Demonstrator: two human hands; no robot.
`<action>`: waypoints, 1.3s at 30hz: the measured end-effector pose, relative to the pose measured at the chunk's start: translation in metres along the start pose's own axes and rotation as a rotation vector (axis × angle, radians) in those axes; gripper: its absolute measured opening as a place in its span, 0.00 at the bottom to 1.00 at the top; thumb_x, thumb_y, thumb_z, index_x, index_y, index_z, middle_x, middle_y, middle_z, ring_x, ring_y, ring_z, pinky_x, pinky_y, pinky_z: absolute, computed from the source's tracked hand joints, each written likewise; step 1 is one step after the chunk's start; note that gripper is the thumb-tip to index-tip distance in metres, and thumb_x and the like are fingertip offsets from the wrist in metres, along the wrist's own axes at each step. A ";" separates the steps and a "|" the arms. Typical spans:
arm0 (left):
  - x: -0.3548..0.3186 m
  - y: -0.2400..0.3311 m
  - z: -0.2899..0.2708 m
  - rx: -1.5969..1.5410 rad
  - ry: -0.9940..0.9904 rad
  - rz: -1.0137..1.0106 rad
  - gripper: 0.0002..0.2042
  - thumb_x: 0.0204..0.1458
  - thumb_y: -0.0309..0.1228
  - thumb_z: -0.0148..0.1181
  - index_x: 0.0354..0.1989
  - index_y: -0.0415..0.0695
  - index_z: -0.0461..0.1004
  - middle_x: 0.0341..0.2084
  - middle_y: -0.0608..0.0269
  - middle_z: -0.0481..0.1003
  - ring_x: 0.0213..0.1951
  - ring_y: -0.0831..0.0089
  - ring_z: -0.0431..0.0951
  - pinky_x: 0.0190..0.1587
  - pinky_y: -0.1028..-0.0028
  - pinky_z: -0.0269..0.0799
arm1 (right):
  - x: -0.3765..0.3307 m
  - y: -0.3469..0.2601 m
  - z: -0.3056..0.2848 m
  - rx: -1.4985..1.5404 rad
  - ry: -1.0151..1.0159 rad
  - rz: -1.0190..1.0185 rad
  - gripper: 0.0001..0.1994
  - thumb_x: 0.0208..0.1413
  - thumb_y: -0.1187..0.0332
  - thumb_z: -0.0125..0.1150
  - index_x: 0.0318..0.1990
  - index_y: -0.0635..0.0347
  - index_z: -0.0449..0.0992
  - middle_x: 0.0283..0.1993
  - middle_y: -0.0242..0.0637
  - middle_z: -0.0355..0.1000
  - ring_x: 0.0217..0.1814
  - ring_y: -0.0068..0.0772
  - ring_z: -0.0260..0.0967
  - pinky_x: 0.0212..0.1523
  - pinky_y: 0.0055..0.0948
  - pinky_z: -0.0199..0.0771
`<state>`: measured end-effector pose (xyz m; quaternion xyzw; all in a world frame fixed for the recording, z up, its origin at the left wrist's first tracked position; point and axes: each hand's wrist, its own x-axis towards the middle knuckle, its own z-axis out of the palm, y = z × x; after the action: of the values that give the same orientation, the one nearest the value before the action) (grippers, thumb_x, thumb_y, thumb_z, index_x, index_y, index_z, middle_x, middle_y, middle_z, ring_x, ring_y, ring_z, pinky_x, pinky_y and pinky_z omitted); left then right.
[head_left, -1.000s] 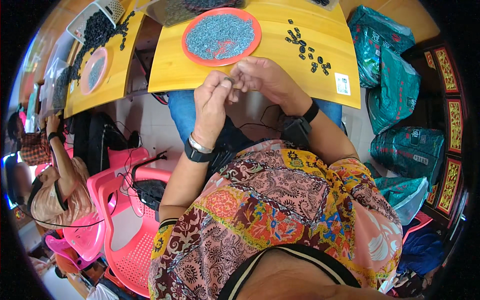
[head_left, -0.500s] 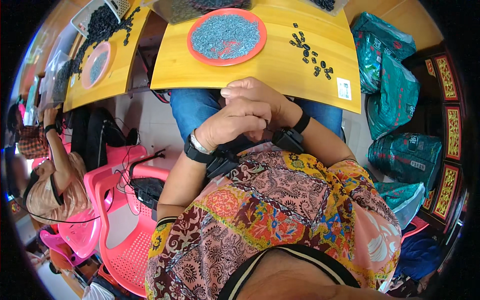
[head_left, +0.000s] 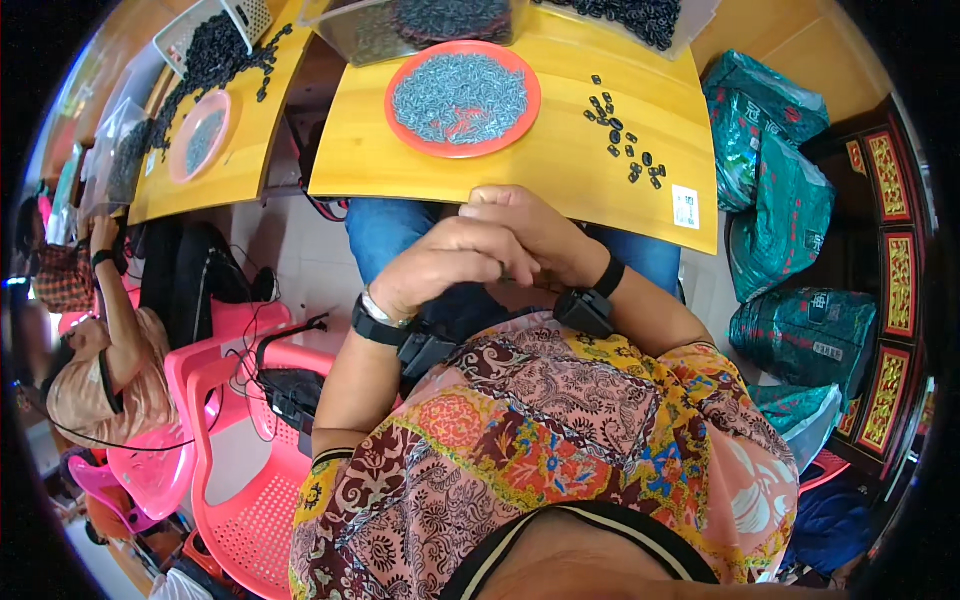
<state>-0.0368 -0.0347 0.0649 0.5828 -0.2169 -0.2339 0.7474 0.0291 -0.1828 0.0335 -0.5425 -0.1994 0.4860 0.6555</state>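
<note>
My left hand (head_left: 455, 262) and my right hand (head_left: 530, 228) meet above my lap, just in front of the table's near edge. Both have bent, closed fingers, and the right thumb and index finger are pressed together. A small dark spot (head_left: 503, 270) shows at the left fingers; I cannot tell what it is. Whatever else lies between the hands is hidden by the fingers. Beyond them on the yellow table (head_left: 350, 165) stands a red round tray (head_left: 535, 105) full of small silvery screw-like pieces (head_left: 455, 85). Several small black parts (head_left: 615, 125) lie loose to its right.
Clear plastic bins (head_left: 345, 45) with black parts stand at the table's far side. Green bags (head_left: 785, 200) are stacked at the right. A pink chair (head_left: 250, 530) is at my left, and a co-worker (head_left: 125, 345) sits farther left by another table (head_left: 240, 150).
The table and tray sit lower in the picture, as the view has shifted. My hands remain together; the left fingers have rearranged, and its wrist has moved slightly left.
</note>
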 end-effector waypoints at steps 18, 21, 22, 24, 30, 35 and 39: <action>-0.017 -0.013 -0.042 0.056 0.625 0.000 0.09 0.44 0.32 0.48 0.21 0.38 0.68 0.31 0.53 0.75 0.36 0.70 0.71 0.44 0.75 0.61 | 0.040 -0.058 -0.064 -0.826 0.241 -0.288 0.10 0.51 0.62 0.56 0.28 0.60 0.72 0.20 0.31 0.66 0.23 0.20 0.64 0.26 0.23 0.65; -0.009 -0.021 -0.035 0.082 0.594 -0.102 0.09 0.44 0.30 0.47 0.22 0.38 0.70 0.27 0.57 0.76 0.32 0.73 0.70 0.41 0.77 0.61 | 0.069 -0.063 -0.084 -1.286 0.407 -0.367 0.08 0.47 0.63 0.58 0.28 0.58 0.74 0.23 0.35 0.70 0.27 0.30 0.69 0.29 0.30 0.68; -0.006 -0.021 -0.033 0.081 0.591 -0.103 0.09 0.44 0.30 0.47 0.22 0.38 0.70 0.27 0.57 0.76 0.32 0.73 0.70 0.41 0.77 0.61 | 0.077 -0.061 -0.088 -1.488 0.447 -0.379 0.07 0.46 0.63 0.59 0.28 0.56 0.75 0.26 0.38 0.72 0.29 0.36 0.71 0.31 0.35 0.69; -0.004 -0.021 -0.029 0.109 0.578 -0.123 0.09 0.45 0.28 0.46 0.24 0.37 0.71 0.26 0.58 0.76 0.30 0.75 0.69 0.39 0.78 0.61 | 0.092 -0.056 -0.087 -1.583 0.474 -0.351 0.07 0.45 0.64 0.58 0.28 0.56 0.75 0.27 0.40 0.72 0.32 0.40 0.71 0.33 0.38 0.69; -0.005 -0.023 -0.029 0.097 0.555 -0.152 0.08 0.45 0.27 0.47 0.24 0.37 0.71 0.25 0.60 0.75 0.31 0.76 0.70 0.39 0.78 0.62 | 0.106 -0.047 -0.083 -1.643 0.537 -0.320 0.07 0.44 0.64 0.57 0.28 0.56 0.75 0.27 0.41 0.72 0.34 0.44 0.71 0.34 0.40 0.69; -0.004 -0.027 -0.029 0.037 0.589 -0.128 0.08 0.48 0.28 0.47 0.25 0.38 0.70 0.23 0.62 0.74 0.30 0.77 0.69 0.37 0.79 0.61 | 0.100 -0.049 -0.092 -1.410 0.522 -0.370 0.07 0.46 0.64 0.56 0.30 0.54 0.76 0.26 0.42 0.72 0.30 0.42 0.70 0.34 0.37 0.69; -0.003 -0.027 -0.025 0.005 0.621 -0.088 0.07 0.51 0.29 0.47 0.27 0.39 0.69 0.23 0.64 0.73 0.29 0.79 0.68 0.37 0.79 0.61 | 0.094 -0.053 -0.095 -1.197 0.483 -0.333 0.06 0.47 0.69 0.58 0.33 0.57 0.76 0.26 0.37 0.73 0.28 0.30 0.70 0.32 0.29 0.69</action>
<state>-0.0268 -0.0197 0.0324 0.6370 0.0464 -0.0761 0.7657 0.1687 -0.1484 0.0249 -0.8684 -0.3635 0.0489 0.3338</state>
